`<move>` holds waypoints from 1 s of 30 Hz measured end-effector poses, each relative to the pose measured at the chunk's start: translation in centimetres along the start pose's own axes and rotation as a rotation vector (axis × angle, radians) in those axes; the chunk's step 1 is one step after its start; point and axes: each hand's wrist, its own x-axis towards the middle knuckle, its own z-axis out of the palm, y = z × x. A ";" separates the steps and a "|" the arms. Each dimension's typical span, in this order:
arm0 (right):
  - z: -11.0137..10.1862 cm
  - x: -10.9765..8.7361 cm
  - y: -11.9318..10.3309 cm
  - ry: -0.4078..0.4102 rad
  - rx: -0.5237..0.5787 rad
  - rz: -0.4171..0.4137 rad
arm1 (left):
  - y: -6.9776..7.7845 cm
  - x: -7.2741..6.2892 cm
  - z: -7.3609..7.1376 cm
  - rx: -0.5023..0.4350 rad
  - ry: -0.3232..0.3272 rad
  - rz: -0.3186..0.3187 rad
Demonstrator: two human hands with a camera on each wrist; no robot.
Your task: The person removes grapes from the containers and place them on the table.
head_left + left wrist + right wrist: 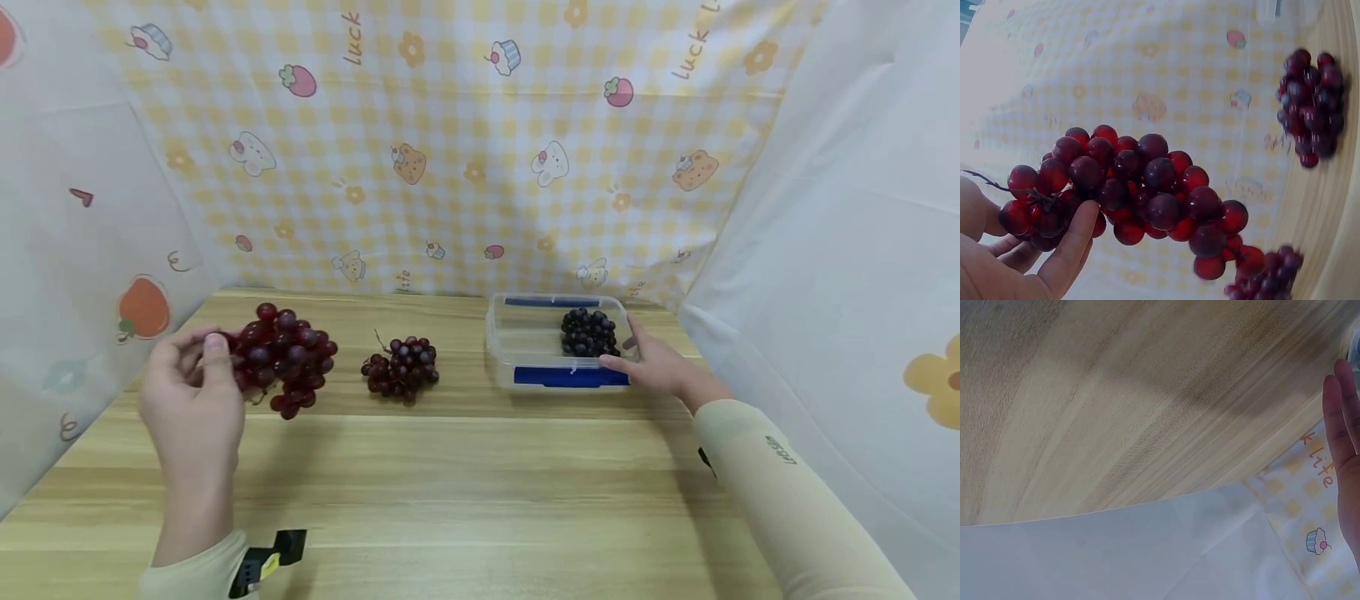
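Note:
My left hand [197,400] holds a bunch of red grapes [281,350] up over the left side of the table, thumb and fingers pinching its stem end. In the left wrist view the grapes [1160,187] stretch away from the fingertips, with a thin brown stem beside the thumb. My right hand [656,362] rests at the front right corner of a clear plastic container [525,343] with blue latches. Its fingers [1336,425] look straight in the right wrist view, along the container's side. Inside the container, at the right, lies a bunch of dark grapes [588,333].
Another bunch of red grapes [401,369] lies on the wooden table [450,483] between the left hand and the container. A further bunch [1266,275] shows low in the left wrist view. A patterned cloth [450,150] hangs behind; white sheets [840,250] flank the sides.

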 end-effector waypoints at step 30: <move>0.0 0.2 0.3 -0.005 -0.009 0.007 | -5.0 3.9 -6.4 0.343 -0.207 -0.327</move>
